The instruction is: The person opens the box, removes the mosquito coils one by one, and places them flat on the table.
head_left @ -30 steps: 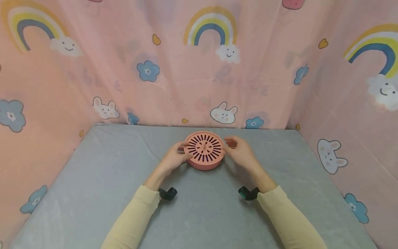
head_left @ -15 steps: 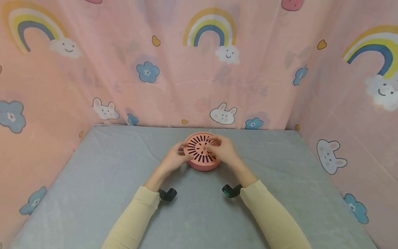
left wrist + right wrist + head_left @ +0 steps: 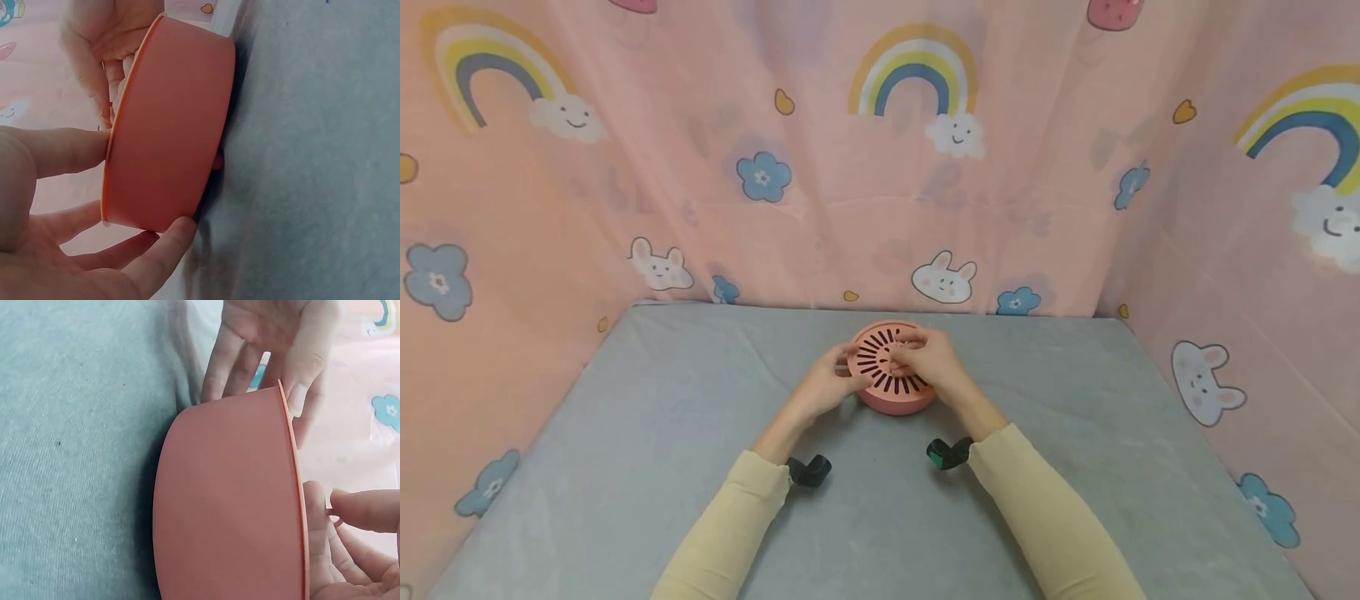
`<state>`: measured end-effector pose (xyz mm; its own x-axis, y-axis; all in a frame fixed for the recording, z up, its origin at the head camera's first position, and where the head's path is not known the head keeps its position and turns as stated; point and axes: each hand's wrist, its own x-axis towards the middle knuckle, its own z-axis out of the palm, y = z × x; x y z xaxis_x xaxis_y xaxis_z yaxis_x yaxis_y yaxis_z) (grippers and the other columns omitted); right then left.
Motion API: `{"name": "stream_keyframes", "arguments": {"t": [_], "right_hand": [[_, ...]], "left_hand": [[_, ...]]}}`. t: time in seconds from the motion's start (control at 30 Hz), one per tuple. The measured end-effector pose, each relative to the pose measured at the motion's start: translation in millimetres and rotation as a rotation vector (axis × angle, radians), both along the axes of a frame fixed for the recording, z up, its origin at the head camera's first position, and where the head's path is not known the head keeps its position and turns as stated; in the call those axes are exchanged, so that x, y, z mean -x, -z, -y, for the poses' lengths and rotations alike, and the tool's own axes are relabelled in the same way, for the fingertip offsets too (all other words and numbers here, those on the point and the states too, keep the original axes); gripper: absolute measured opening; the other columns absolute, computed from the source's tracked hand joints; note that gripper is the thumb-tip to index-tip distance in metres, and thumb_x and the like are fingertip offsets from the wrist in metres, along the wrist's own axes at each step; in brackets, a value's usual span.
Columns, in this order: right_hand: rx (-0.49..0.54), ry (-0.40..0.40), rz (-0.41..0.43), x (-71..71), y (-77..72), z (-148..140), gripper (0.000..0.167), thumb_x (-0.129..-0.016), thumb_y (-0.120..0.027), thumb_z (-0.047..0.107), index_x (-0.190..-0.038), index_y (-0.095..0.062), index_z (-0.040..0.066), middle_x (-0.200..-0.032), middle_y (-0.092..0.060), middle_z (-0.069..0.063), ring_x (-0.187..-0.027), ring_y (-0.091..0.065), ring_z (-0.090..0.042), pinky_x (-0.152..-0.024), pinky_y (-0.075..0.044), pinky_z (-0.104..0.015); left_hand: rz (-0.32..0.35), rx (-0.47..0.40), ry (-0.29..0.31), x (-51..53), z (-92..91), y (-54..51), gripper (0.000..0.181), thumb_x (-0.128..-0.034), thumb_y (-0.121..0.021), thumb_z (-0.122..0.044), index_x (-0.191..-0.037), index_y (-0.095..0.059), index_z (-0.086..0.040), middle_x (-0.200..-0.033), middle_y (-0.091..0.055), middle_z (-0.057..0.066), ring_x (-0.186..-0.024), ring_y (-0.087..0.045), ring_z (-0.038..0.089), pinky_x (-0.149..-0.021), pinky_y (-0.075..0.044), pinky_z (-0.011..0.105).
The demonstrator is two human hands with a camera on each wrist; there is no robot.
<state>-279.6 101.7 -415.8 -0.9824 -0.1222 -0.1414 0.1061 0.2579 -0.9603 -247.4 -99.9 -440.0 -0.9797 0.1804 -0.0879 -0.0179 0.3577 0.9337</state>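
One box (image 3: 169, 131) stands on the desk (image 3: 865, 517). Left hand (image 3: 827, 387): grip clamped on its side; right hand (image 3: 936, 362): grip pinching its knob (image 3: 331, 512).

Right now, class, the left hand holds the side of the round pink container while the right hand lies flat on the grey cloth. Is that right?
Not quite: the right hand isn't on the grey cloth. The head view shows it over the slotted top of the container, and the right wrist view shows it pinching a small tab. The rest stands.
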Motion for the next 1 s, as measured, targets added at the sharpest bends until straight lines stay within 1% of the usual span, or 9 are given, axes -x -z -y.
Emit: {"name": "stream_keyframes", "arguments": {"t": [0.07, 0.23, 0.43, 0.63, 0.87, 1.0], "right_hand": [[-0.009, -0.004, -0.008, 0.2, -1.2, 0, 0.043, -0.098, -0.067, 0.009, -0.137, -0.057, -0.005, -0.112, -0.07, -0.019, -0.076, -0.075, -0.018, -0.07, -0.062, -0.032], [-0.036, -0.022, -0.031, -0.6, -5.5, -3, 0.043, -0.098, -0.067, 0.008, -0.137, -0.057, -0.006, -0.107, -0.07, -0.02, -0.075, -0.074, -0.018, -0.07, -0.062, -0.032], [-0.054, -0.009, -0.044, 0.5, -10.5, -17, 0.042, -0.099, -0.067, 0.01, -0.138, -0.057, -0.004, -0.106, -0.068, -0.02, -0.074, -0.074, -0.016, -0.073, -0.062, -0.033], [-0.072, -0.005, -0.063, 0.3, -14.9, -38, 0.042, -0.099, -0.067, 0.011, -0.138, -0.057, -0.002, -0.108, -0.067, -0.02, -0.074, -0.074, -0.016, -0.073, -0.062, -0.033], [-0.025, 0.016, -0.046, 0.6, -21.9, -66, 0.044, -0.1, -0.066, 0.012, -0.139, -0.054, -0.004, -0.112, -0.067, -0.022, -0.073, -0.072, -0.015, -0.072, -0.062, -0.03], [-0.037, 0.033, -0.052, 1.9, -25.9, -86, 0.046, -0.1, -0.066, 0.013, -0.141, -0.052, -0.004, -0.114, -0.066, -0.022, -0.074, -0.073, -0.013, -0.072, -0.061, -0.029]], "left_hand": [[-0.001, 0.001, -0.007, 0.4, -0.2, -0.6, 0.066, -0.0923, -0.074, -0.019, -0.151, -0.047, -0.011, -0.147, -0.051, 0.016, -0.129, -0.055, 0.033, -0.099, -0.051, 0.049], [-0.011, 0.004, -0.017, 0.6, -0.5, -3.4, 0.063, -0.0938, -0.072, -0.018, -0.151, -0.047, -0.012, -0.145, -0.052, 0.018, -0.129, -0.055, 0.034, -0.1, -0.051, 0.047], [-0.014, 0.042, -0.018, -0.9, 0.8, -5.4, 0.057, -0.0983, -0.066, -0.021, -0.151, -0.047, -0.013, -0.146, -0.05, 0.021, -0.131, -0.053, 0.037, -0.102, -0.05, 0.051], [-0.022, 0.055, -0.006, -0.3, 0.4, -2.2, 0.055, -0.098, -0.065, -0.018, -0.15, -0.048, -0.011, -0.145, -0.051, 0.022, -0.131, -0.054, 0.038, -0.101, -0.051, 0.052], [-0.033, 0.052, -0.001, 1.2, 0.4, 4.1, 0.056, -0.098, -0.065, -0.018, -0.15, -0.047, -0.01, -0.145, -0.05, 0.022, -0.131, -0.054, 0.038, -0.101, -0.05, 0.053], [-0.027, 0.041, -0.004, 2.2, 0.2, 5.4, 0.056, -0.0979, -0.066, -0.018, -0.15, -0.048, -0.012, -0.145, -0.05, 0.022, -0.132, -0.054, 0.037, -0.102, -0.049, 0.052]]}}
